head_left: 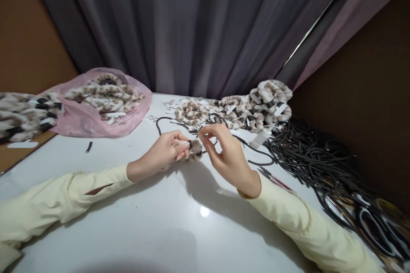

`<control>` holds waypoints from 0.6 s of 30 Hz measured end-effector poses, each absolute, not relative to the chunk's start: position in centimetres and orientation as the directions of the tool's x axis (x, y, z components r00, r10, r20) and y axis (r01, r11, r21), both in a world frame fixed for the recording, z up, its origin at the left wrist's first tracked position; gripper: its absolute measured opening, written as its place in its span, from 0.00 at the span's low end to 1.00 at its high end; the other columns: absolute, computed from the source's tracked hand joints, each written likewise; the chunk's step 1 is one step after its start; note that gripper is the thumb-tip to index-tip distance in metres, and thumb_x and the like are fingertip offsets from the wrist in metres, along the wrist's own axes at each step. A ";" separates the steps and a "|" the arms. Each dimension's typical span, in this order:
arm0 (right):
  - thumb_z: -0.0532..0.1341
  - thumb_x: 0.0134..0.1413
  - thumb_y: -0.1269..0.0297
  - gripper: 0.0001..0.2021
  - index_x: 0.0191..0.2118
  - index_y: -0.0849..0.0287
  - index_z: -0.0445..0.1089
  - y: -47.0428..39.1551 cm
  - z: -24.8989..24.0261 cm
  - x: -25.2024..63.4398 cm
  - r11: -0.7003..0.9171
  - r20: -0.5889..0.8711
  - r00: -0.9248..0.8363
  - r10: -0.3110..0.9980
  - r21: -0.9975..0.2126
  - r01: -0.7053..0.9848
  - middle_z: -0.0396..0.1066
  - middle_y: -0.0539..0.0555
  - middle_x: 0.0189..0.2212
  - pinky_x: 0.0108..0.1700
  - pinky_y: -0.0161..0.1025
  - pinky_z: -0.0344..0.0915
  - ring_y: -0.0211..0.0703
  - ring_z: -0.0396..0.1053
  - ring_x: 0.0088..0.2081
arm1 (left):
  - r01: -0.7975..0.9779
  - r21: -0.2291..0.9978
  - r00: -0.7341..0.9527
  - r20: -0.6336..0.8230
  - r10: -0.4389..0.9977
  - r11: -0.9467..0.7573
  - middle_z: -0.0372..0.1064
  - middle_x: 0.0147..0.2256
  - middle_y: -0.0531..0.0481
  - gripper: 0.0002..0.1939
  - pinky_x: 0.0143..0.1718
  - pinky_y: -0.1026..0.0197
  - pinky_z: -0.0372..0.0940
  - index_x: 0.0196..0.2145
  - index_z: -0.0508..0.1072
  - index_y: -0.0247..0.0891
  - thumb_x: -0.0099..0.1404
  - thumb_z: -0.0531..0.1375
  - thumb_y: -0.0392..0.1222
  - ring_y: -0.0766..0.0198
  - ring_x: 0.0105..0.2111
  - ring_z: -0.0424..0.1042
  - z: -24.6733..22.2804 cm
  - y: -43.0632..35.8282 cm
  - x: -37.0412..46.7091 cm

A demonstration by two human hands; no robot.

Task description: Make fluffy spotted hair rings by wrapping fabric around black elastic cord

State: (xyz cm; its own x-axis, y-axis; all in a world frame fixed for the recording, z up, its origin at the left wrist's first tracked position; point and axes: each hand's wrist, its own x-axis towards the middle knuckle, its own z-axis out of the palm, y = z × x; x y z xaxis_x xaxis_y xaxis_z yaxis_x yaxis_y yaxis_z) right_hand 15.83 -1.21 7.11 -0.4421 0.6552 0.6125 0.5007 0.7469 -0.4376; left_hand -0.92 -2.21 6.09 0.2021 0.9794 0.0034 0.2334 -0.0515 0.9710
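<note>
My left hand [163, 151] is closed round a short furry piece [196, 148], white with brown spots, above the middle of the white table. A bit of black material shows at the fingertips of that hand. Just to the right, my right hand [226, 151] has thumb and forefinger pinched together close to the furry piece. What lies between these fingertips is too small to make out. Behind the hands a black cord [162, 121] curves over the tabletop, near a coiled furry ring [192, 113].
A pink plastic bag [92, 126] of furry rings stands at the left. More furry rings [265, 98] are piled at the back right, beside a small white bottle [261, 137]. Pliers-like snips [277, 180], a heap of black cords [314, 153] and large scissors [373, 228] lie right.
</note>
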 end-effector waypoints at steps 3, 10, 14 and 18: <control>0.53 0.53 0.72 0.07 0.33 0.60 0.68 -2.6 7.3 15.6 0.668 0.421 -0.520 0.743 -0.426 0.610 0.68 0.52 0.23 0.32 0.35 0.56 0.38 0.63 0.26 | 0.003 0.976 0.265 -0.212 0.941 0.220 0.50 0.13 0.58 0.08 0.13 0.71 0.44 0.18 0.59 0.36 0.52 0.52 0.30 0.75 0.12 0.46 6.4 -1.3 -1.1; 0.49 0.58 0.68 0.16 0.51 0.61 0.62 -2.8 5.8 14.7 0.491 0.093 -0.550 0.830 -0.591 0.640 0.69 0.51 0.20 0.25 0.32 0.53 0.35 0.61 0.19 | -0.182 0.876 0.403 -0.349 0.846 0.448 0.45 0.18 0.58 0.08 0.12 0.72 0.40 0.15 0.55 0.35 0.42 0.50 0.25 0.77 0.15 0.37 6.0 -0.1 -1.7; 0.47 0.60 0.62 0.17 0.52 0.63 0.56 -2.2 5.3 14.3 0.222 -0.074 -0.597 0.799 -0.886 0.406 0.70 0.51 0.22 0.21 0.30 0.54 0.32 0.56 0.16 | -0.188 0.926 0.333 -0.253 0.908 0.327 0.46 0.16 0.59 0.09 0.14 0.71 0.42 0.17 0.55 0.36 0.46 0.51 0.26 0.77 0.14 0.40 5.9 -0.8 -1.5; 0.48 0.60 0.62 0.10 0.38 0.63 0.61 -1.7 5.3 14.0 -0.024 -0.202 -0.625 0.754 -0.959 0.281 0.66 0.48 0.19 0.18 0.29 0.52 0.30 0.52 0.14 | -0.007 0.999 0.223 -0.042 0.974 0.045 0.54 0.15 0.60 0.03 0.16 0.70 0.49 0.26 0.60 0.36 0.56 0.53 0.35 0.75 0.13 0.49 5.7 -1.7 -1.3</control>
State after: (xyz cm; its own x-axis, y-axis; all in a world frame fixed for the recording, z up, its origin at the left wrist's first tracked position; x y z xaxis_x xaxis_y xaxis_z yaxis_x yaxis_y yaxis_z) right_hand 13.98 -1.66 5.28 -0.6248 0.7541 -0.2022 0.2813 -0.0242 -0.9593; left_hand -1.29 -1.74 5.69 0.2228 0.9739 -0.0424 -0.0069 0.0450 0.9990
